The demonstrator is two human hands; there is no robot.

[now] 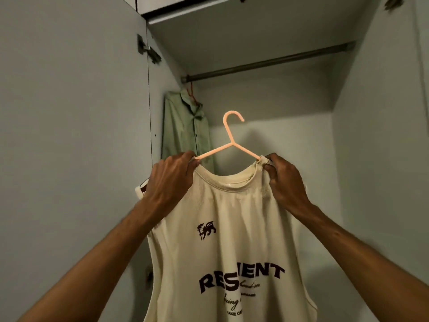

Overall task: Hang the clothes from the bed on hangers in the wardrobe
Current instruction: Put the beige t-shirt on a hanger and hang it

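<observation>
A cream sleeveless shirt [232,240] with dark lettering hangs on a pale orange hanger [229,138], held up in front of the open wardrobe. My left hand [173,180] grips the shirt's left shoulder and the hanger arm there. My right hand [284,180] pinches the right shoulder strap at the other hanger arm. The hanger's hook points up and right, well below the metal rail [267,62]. The lower parts of the hanger are hidden inside the shirt.
A green button shirt [185,126] hangs on a red hanger at the rail's far left end. The wardrobe door [69,135] stands open on the left, with a hinge [148,49] near its top. The rail to the right of the green shirt is bare.
</observation>
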